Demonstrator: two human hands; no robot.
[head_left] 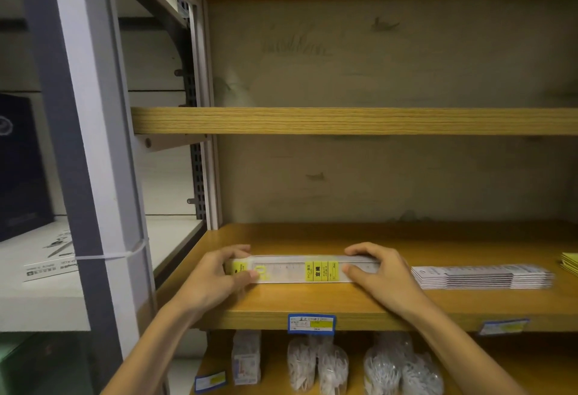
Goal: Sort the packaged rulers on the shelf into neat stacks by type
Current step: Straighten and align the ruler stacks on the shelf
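a shop: price labels [311, 323] on wooden shelves [344, 121].

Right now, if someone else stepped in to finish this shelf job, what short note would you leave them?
Left hand grips the left end of the clear-packaged yellow-labelled ruler stack; right hand grips its right end.
That stack lies flat near the front of the wooden shelf.
To its right lies a fanned stack of white-and-grey packaged rulers, not touching it.
Done: two types separated.
Left: square up both stacks, the grey one especially.
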